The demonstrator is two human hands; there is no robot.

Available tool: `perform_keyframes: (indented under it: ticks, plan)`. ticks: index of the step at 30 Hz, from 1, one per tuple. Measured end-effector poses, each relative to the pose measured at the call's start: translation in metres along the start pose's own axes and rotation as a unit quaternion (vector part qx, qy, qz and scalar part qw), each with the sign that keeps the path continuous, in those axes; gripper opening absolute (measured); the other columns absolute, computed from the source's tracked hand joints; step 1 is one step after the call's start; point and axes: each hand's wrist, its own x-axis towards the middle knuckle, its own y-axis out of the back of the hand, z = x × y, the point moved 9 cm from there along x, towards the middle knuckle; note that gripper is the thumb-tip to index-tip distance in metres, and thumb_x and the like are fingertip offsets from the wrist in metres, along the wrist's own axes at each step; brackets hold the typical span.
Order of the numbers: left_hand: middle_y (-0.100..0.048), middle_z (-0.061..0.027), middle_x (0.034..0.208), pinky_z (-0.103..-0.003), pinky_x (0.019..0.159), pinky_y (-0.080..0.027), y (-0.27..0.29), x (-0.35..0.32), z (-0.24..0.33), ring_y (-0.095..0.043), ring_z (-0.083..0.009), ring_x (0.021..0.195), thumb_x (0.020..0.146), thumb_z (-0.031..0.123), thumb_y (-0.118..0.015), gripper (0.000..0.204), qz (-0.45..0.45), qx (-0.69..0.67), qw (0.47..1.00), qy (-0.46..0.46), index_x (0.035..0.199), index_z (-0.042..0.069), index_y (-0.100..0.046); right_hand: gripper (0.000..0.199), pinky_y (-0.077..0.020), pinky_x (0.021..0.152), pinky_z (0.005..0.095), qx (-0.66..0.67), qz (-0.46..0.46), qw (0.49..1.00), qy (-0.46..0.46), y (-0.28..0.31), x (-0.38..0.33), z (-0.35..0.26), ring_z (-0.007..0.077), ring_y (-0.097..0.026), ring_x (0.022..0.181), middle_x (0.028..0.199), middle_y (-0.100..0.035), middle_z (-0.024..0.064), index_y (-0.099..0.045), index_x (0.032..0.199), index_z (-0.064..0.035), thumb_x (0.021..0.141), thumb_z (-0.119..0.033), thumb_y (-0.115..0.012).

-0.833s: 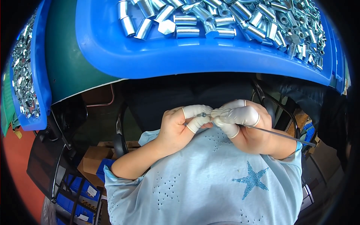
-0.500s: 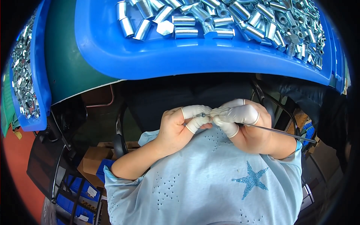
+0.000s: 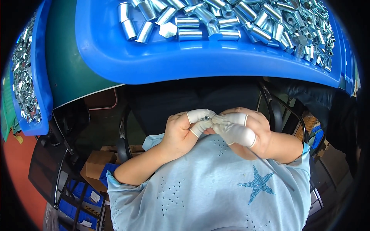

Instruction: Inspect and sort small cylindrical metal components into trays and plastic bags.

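Both my hands meet close to my chest, below the table edge, with white finger cots on the thumbs and forefingers. My left hand (image 3: 181,133) pinches a small shiny metal part (image 3: 207,118) between thumb and forefinger. My right hand (image 3: 246,131) touches the same part with its fingertips and grips a thin dark wire (image 3: 266,165), which trails down to the right over my light blue shirt. How the wire meets the part is hidden by the fingers.
A big blue tray (image 3: 192,57) full of several silver metal sleeves (image 3: 216,19) sits on the green table (image 3: 65,69) ahead. A second blue tray (image 3: 42,100) of small nuts stands at the left. Cardboard boxes (image 3: 96,165) and a black chair frame (image 3: 277,107) lie below.
The wire, which stuck out toward the right, now slants down across my shirt. My right hand has turned slightly; the left hand keeps its pinch.
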Motion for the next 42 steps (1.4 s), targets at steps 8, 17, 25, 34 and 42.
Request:
perform_keyframes:
  ticks: [8,17,25,34,42]
  plan:
    - [-0.067,-0.0093,0.081,-0.024,0.064,-0.052,-0.008,-0.002,-0.008,-0.066,-0.0146,0.071,0.087,0.004,-0.054,0.014,-0.100,-0.078,0.991,0.047,0.098,-0.002,-0.059,0.024,-0.0549,0.047,0.0299,0.127,-0.064,0.986,0.084,-0.004,0.004,0.002,0.0291,-0.064,0.069,0.084,-0.061,0.0193,-0.056,0.081,0.0076,0.064,-0.003,-0.069]
    - [-0.067,-0.0125,0.084,-0.026,0.064,-0.052,0.000,0.005,0.013,-0.066,-0.0211,0.071,0.084,0.010,-0.060,0.014,-0.026,0.129,0.990,-0.043,0.094,0.000,-0.063,0.019,-0.0540,0.051,0.0281,-0.005,-0.074,0.997,-0.034,-0.008,0.004,0.006,0.0242,-0.062,0.063,0.076,-0.060,0.0159,-0.054,0.084,0.0048,0.069,0.005,-0.065]
    - [-0.066,-0.0134,0.089,-0.029,0.068,-0.054,0.004,0.001,0.001,-0.066,-0.0219,0.076,0.086,0.010,-0.059,0.017,0.026,0.030,0.999,-0.032,0.098,-0.001,-0.060,0.016,-0.0548,0.066,0.0301,0.297,0.076,0.903,-0.300,0.003,-0.012,0.047,0.0239,-0.064,0.071,0.084,-0.058,0.0176,-0.041,0.092,0.0035,0.082,0.007,-0.053]
    - [-0.064,-0.0150,0.093,-0.032,0.073,-0.055,-0.001,0.004,-0.003,-0.065,-0.0228,0.083,0.089,0.006,-0.053,0.019,0.002,-0.200,0.980,0.007,0.105,-0.004,-0.055,0.021,-0.0554,0.076,0.0387,0.186,0.034,0.969,-0.159,0.021,-0.007,0.026,0.0267,-0.064,0.082,0.093,-0.058,0.0217,-0.040,0.097,0.0030,0.082,0.009,-0.053]
    - [-0.064,-0.0150,0.094,-0.031,0.073,-0.055,-0.003,0.000,0.002,-0.065,-0.0226,0.084,0.089,0.006,-0.054,0.019,-0.005,-0.187,0.982,0.009,0.105,-0.004,-0.055,0.019,-0.0550,0.075,0.0366,0.185,0.017,0.972,-0.145,0.020,-0.002,0.020,0.0273,-0.064,0.084,0.093,-0.059,0.0222,-0.043,0.094,0.0013,0.082,0.009,-0.056]
